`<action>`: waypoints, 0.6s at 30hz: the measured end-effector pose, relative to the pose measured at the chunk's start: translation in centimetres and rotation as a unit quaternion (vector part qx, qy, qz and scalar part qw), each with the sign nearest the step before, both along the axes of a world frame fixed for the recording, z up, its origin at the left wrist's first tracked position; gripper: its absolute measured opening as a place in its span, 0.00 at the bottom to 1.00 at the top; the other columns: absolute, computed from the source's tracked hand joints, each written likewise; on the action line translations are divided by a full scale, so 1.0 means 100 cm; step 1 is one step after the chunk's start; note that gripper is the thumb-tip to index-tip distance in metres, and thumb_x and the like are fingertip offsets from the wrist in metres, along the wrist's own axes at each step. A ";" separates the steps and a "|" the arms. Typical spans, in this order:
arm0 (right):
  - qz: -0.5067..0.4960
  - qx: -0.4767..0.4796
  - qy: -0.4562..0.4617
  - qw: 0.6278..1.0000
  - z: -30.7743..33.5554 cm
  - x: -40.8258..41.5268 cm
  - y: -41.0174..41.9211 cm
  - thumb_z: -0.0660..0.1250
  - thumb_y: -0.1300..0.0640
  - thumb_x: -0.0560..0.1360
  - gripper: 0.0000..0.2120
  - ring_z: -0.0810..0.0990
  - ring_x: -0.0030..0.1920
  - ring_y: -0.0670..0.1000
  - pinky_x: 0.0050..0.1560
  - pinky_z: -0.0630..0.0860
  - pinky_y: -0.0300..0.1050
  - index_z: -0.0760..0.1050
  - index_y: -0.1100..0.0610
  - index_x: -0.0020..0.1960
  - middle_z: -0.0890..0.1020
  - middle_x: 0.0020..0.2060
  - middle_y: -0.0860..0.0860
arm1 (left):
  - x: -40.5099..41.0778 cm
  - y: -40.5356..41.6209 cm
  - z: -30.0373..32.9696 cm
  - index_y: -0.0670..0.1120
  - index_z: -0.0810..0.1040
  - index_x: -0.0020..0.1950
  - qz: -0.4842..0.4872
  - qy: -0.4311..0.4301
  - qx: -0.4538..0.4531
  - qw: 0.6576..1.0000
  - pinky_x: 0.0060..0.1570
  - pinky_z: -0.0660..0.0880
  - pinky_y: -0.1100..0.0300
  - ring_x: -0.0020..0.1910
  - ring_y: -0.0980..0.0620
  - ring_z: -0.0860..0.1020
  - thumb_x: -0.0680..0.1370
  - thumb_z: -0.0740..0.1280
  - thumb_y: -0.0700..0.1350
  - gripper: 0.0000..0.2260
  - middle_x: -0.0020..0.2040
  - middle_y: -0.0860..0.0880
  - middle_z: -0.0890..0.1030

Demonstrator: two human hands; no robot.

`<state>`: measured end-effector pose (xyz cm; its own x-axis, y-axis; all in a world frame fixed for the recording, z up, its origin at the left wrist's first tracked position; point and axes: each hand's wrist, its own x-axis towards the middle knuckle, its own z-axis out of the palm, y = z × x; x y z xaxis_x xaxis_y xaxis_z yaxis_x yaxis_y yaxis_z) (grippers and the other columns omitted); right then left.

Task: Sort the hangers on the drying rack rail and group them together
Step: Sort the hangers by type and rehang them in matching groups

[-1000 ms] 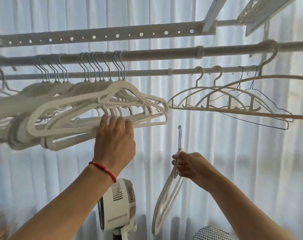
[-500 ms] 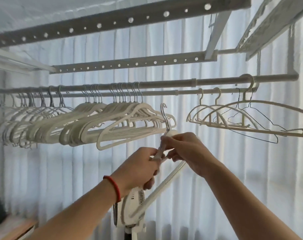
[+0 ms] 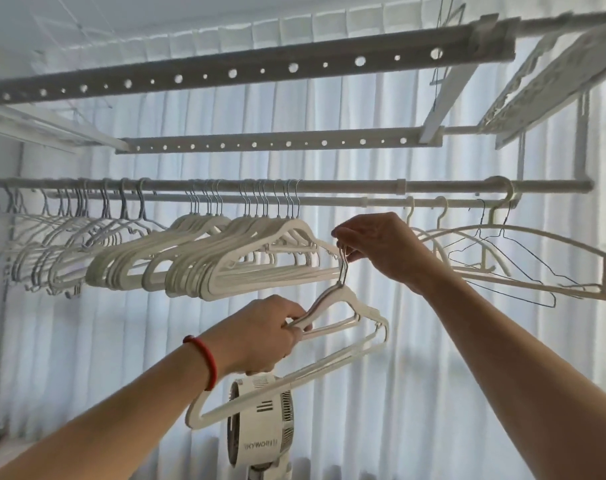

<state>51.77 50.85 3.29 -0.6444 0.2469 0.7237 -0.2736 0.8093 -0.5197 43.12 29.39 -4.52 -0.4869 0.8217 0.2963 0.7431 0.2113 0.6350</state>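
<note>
Gripping the shoulder of a white hanger (image 3: pixel 346 317) at centre frame, your left hand (image 3: pixel 260 336) is curling its fingers round the plastic, a red bracelet (image 3: pixel 204 358) sitting on that wrist. Just above, your right hand (image 3: pixel 374 245) is pinching the hanger's metal hook (image 3: pixel 344 268) between fingertips and thumb, below the rail and not on it. Behind the hanger, low in the frame, a white fan (image 3: pixel 260 420) is standing. Farther back, the drying rack rail (image 3: pixel 329 186) is crossing the frame, carrying a packed bunch of white hangers (image 3: pixel 225 261) at centre left and looser curved and wire hangers (image 3: pixel 502 258) at the right. White curtains (image 3: pixel 398 375) are hanging behind everything.
</note>
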 end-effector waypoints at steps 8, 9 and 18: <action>-0.139 0.006 0.085 0.987 -0.006 0.012 0.006 0.64 0.43 0.81 0.18 0.80 0.60 0.50 0.62 0.78 0.56 0.75 0.49 0.67 0.79 0.64 0.50 | -0.018 0.046 0.066 0.37 0.74 0.45 0.028 -0.091 0.094 0.991 0.22 0.63 0.64 0.18 0.50 0.65 0.79 0.56 0.32 0.07 0.33 0.40 0.71; -0.150 0.016 0.078 0.985 -0.014 0.015 0.010 0.63 0.44 0.81 0.16 0.80 0.59 0.49 0.61 0.78 0.56 0.76 0.49 0.66 0.79 0.62 0.49 | -0.019 0.053 0.080 0.37 0.73 0.44 0.029 -0.092 0.100 0.990 0.22 0.63 0.64 0.18 0.50 0.66 0.78 0.56 0.31 0.08 0.32 0.39 0.71; -0.157 0.015 0.027 0.987 -0.078 0.039 0.030 0.64 0.48 0.81 0.08 0.79 0.57 0.40 0.57 0.79 0.48 0.79 0.44 0.58 0.78 0.59 0.42 | -0.046 0.102 0.129 0.38 0.71 0.48 0.067 -0.156 0.015 0.985 0.21 0.66 0.65 0.20 0.54 0.65 0.80 0.53 0.31 0.09 0.31 0.44 0.71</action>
